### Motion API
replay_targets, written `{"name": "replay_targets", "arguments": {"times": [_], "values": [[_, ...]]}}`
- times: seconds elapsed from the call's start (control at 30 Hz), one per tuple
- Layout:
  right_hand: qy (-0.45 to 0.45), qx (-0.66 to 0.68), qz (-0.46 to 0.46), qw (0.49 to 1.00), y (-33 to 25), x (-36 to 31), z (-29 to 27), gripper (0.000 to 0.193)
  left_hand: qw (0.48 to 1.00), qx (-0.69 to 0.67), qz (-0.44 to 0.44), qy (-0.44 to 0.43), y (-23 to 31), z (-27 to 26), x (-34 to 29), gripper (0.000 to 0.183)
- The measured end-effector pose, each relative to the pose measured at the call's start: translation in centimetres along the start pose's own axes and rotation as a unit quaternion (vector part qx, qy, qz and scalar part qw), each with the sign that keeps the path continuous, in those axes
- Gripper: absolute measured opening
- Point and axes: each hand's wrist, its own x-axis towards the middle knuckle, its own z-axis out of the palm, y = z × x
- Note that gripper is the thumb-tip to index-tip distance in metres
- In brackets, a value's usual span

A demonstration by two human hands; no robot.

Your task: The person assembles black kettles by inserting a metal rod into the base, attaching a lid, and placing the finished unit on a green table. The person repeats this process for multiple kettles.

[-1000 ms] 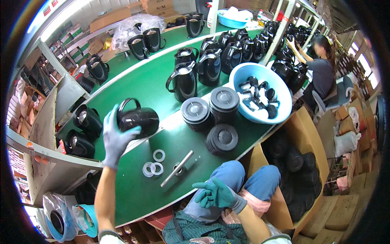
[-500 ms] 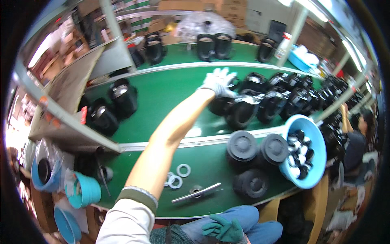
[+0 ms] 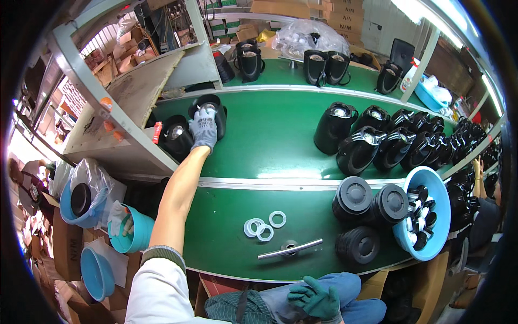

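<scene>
My left hand (image 3: 204, 127), in a white and grey glove, reaches over the near rim of a black jug (image 3: 220, 120) at the left of the green bench. Its fingers are bent together at the jug's mouth, partly hiding the shiny metal inside. A second black jug (image 3: 176, 137) stands just left of it. My right hand (image 3: 315, 299), in a green glove, rests palm up over my lap with fingers apart and nothing in it. On the bench before me lie several pale rings (image 3: 264, 233) and a metal rod (image 3: 290, 249) across a small round part.
Black jugs (image 3: 360, 150) stand in rows at the right. Stacked black round lids (image 3: 353, 197) sit near a blue basin (image 3: 443, 216) of small black and white parts. A raised metal rail (image 3: 270, 184) crosses the bench. A slanted post (image 3: 116, 116) and blue tubs (image 3: 132, 237) are at left.
My left hand has swung from the jugs on the right to the jug at the left. The view has shifted, moving the bench things rightward in it. My right hand stays over my lap.
</scene>
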Motion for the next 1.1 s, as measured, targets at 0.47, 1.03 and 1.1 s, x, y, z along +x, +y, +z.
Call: {"name": "replay_targets", "arguments": {"times": [0.47,1.03,1.1], "values": [[0.120,-0.773,-0.319,0.535,-1.2,3.1,14.4,0.079,0.828,-0.305,0.468,0.046,2.1,-23.0,-23.1,0.048],[0.297,-0.581,-0.533,0.539,5.0,-11.1,11.8,0.055,0.657,-0.636,0.198,-0.353,3.3,-15.2,-40.2,0.062],[0.277,-0.550,-0.528,0.584,5.5,-11.2,11.9,0.050,0.453,-0.683,0.031,-0.572,1.4,-9.9,-42.3,0.055]]}}
